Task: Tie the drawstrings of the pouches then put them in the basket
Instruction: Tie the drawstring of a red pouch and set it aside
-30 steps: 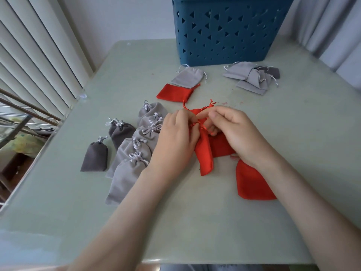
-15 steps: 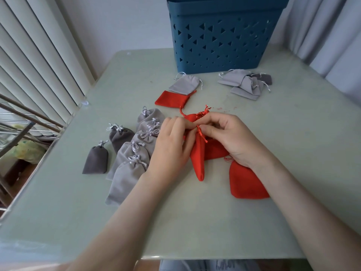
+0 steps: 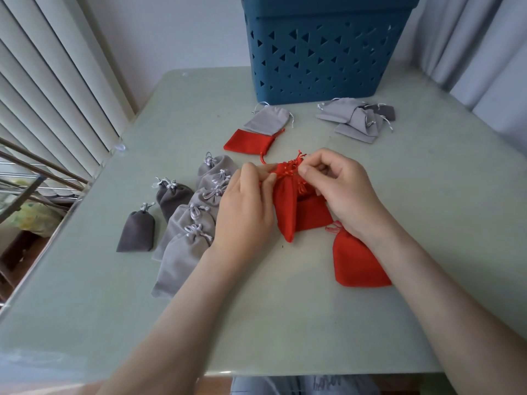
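My left hand (image 3: 245, 206) and my right hand (image 3: 339, 189) both pinch the gathered neck of a red pouch (image 3: 285, 206) held just above the table's middle, its drawstring ends sticking up between my fingers. Two more red pouches lie under and beside my right hand, one (image 3: 313, 213) behind the held pouch, one (image 3: 358, 263) below my right wrist. A flat red pouch (image 3: 249, 141) lies farther back. The blue basket (image 3: 322, 49) with triangle holes stands at the table's far edge.
Several tied grey pouches (image 3: 188, 223) lie in a row left of my left hand. A flat light-grey pouch (image 3: 268, 120) and a heap of untied grey pouches (image 3: 356, 118) lie in front of the basket. Blinds run along the left, curtains at the right.
My hands have drawn slightly apart at the pouch's neck, which now looks bunched tighter. The view has tilted up, showing more of the basket.
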A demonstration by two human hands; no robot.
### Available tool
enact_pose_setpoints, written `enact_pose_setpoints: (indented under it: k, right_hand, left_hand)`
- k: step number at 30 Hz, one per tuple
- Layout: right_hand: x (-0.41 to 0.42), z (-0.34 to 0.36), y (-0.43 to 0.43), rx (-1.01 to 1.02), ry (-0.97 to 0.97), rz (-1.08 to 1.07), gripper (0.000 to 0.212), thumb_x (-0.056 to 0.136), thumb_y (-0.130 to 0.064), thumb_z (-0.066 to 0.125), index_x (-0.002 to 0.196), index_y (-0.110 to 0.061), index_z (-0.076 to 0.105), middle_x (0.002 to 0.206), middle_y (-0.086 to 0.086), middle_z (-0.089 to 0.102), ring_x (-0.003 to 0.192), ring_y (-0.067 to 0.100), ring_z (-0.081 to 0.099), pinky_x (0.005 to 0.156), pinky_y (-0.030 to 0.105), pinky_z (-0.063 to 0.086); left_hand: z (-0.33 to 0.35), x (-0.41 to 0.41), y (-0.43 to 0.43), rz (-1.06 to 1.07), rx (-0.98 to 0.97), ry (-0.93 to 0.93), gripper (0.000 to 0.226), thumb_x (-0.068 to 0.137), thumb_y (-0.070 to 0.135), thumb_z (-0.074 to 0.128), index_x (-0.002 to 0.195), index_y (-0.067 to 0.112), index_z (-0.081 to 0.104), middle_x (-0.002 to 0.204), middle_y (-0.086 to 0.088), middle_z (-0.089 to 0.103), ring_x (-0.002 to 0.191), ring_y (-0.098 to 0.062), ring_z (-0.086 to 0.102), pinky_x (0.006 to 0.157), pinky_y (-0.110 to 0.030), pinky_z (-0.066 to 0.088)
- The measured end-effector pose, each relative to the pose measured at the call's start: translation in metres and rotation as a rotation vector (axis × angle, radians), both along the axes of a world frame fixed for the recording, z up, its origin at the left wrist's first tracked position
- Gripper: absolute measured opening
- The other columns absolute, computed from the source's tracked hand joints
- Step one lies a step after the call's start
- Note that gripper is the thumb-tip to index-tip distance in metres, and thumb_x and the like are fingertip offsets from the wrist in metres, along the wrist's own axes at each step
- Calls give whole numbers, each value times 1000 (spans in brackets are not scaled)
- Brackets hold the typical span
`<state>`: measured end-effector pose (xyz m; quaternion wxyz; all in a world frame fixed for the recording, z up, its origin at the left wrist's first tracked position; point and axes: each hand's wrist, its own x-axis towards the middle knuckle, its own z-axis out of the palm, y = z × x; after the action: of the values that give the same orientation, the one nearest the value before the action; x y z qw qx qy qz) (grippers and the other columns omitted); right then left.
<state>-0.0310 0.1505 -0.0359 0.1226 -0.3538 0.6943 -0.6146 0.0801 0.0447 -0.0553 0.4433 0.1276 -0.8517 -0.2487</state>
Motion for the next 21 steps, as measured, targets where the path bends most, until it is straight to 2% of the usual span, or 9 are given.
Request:
enact_pose_setpoints:
  k: [3,5,7,9,11,13,16,19,21]
  right_hand:
    - [0,-2,-1,28,-25,-10,14,87,-6,61,74,-11,63,55,-16,52,55,-2,43,55,10,34]
    - [-2,-3,0,48,-22,-25,16,86,-7,63,73,-15,65,54,-17,53,56,-2,45,58,11,35]
    - [-4,-2,1,59,-8,-51,18,85,-8,64,72,-21,67,55,-17,56,58,-1,48,60,12,37]
    - [-7,1,2,110,48,-49,18,84,-9,65,74,-23,69,58,-16,60,59,-2,52,62,12,39]
    - [-12,7,2,235,92,6,21,85,-7,63,78,-26,69,64,-14,62,61,-4,53,66,14,41]
    - [-19,14,1,356,157,35,23,87,-4,59,87,-25,70,73,-11,64,65,-2,54,70,17,43]
    - [-39,24,-9,381,222,-64,24,88,-3,54,98,-19,70,80,-5,66,68,-3,55,69,15,43]
    - [-60,32,-31,430,120,-46,22,85,-5,55,95,-22,66,83,0,67,73,9,60,77,28,50]
    - [-68,30,-53,508,80,-10,23,83,-8,57,102,-17,66,79,-3,62,67,11,57,71,28,50]
  left_hand:
    - [0,1,-1,-46,94,-69,15,96,19,43,83,11,42,106,-6,68,93,-26,62,76,-27,41]
    - [2,3,2,-86,227,-125,16,97,17,45,82,12,40,106,-3,67,93,-17,61,78,-26,43]
    - [7,5,3,-142,436,-196,20,98,15,48,79,11,43,91,-1,67,82,-9,57,78,-26,44]
    - [16,6,0,-210,567,-289,23,97,18,50,75,16,44,78,1,61,78,-12,56,82,-35,46]
    - [28,5,-3,-227,509,-456,23,96,27,51,74,20,45,80,1,64,83,-18,60,87,-39,47]
    - [40,2,-7,-188,412,-599,24,94,39,50,80,20,47,80,5,64,81,-14,60,79,-29,46]
    - [56,-9,-18,-29,281,-650,33,95,48,43,96,16,53,91,2,60,90,-15,53,72,-24,32]
    - [68,-30,-43,63,253,-622,32,100,36,40,111,11,54,112,-10,62,105,-27,54,75,-26,32]
    - [69,-42,-61,110,223,-661,29,100,26,39,120,11,53,121,-12,59,110,-29,53,79,-27,34]
